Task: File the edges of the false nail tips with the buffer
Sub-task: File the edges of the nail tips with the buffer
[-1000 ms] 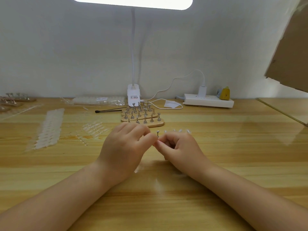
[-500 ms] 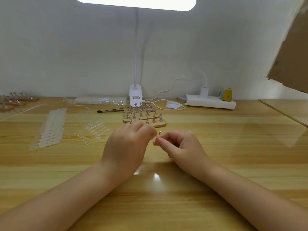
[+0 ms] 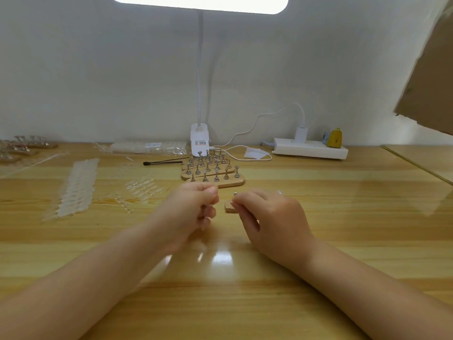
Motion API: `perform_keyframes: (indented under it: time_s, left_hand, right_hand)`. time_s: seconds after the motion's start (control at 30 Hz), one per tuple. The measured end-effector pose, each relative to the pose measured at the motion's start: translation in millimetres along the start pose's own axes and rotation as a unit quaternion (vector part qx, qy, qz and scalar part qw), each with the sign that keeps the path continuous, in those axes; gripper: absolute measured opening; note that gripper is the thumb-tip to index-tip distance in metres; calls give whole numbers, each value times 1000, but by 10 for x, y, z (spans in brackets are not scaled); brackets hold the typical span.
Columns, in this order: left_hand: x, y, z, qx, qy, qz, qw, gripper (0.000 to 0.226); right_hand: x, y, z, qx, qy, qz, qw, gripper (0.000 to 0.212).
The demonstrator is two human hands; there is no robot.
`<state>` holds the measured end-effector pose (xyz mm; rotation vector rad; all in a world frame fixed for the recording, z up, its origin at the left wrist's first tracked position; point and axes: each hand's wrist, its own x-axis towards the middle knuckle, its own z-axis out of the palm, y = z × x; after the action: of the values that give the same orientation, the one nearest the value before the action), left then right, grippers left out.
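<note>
- Head view: a pale wooden desk (image 3: 318, 217) with a glossy top runs up to a white wall.
- The left hand (image 3: 190, 212) hovers over the middle of the desk, fingers curled inward; whether anything sits between them I cannot tell.
- The right hand (image 3: 267, 217) is just beside it, apart by a small gap, thumb and forefinger pinching a small metal-topped peg (image 3: 235, 194) above the end of a small wooden holder block (image 3: 230, 206) that lies on the desk.
- Toward the back edge, behind the hands, stand rounded wooden display bases with rows of metal nail stands (image 3: 213, 171).
- Left of these lie clear false nail tips (image 3: 141, 188) loose on the desk, and further left a long strip of white nail tips (image 3: 76, 187).
- A thin black-tipped stick (image 3: 161, 162) lies near the back edge beside a white clip lamp base (image 3: 199, 141).
- A clear plastic packet (image 3: 147, 147) lies along the back edge.
- A white power strip (image 3: 310, 149) sits at the back right with a small yellow object (image 3: 334, 138).
- No buffer can be made out.
</note>
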<state>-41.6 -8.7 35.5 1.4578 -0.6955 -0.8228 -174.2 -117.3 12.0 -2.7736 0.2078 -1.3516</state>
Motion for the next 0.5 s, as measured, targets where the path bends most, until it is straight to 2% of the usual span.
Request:
perform_keyframes:
  time_s: [0.03, 0.1, 0.17, 0.2, 0.27, 0.33, 0.4, 0.5]
  left_hand:
    - [24, 40, -70, -25, -13, -13, 1000, 7]
    - [115, 72, -248, 32, 14, 21, 999, 5]
    - [212, 76, -420, 102, 97, 81, 987, 6]
    - [258, 67, -503, 104, 140, 99, 980, 7]
    - [359, 15, -648, 85, 213, 109, 967, 7]
    - [454, -50, -743, 91, 255, 94, 958, 20]
    - [522, -98, -788, 105, 258, 83, 957, 30]
    - [559, -142, -817, 166, 239, 78, 954, 22]
  right_hand:
    - [-4, 10, 0, 3, 0, 6, 1000, 14]
    - [-5, 25, -2, 19, -5, 32, 999, 10]
    - [-9, 33, 4, 31, -17, 54, 998, 7]
    - [-10, 35, 10, 33, -22, 62, 997, 7]
    - [-14, 27, 20, 32, -31, 71, 996, 6]
    - [-18, 19, 24, 27, -37, 69, 997, 6]
    - [-20, 16, 22, 25, -39, 70, 996, 5]
    - [-24, 26, 21, 28, -45, 82, 995, 6]
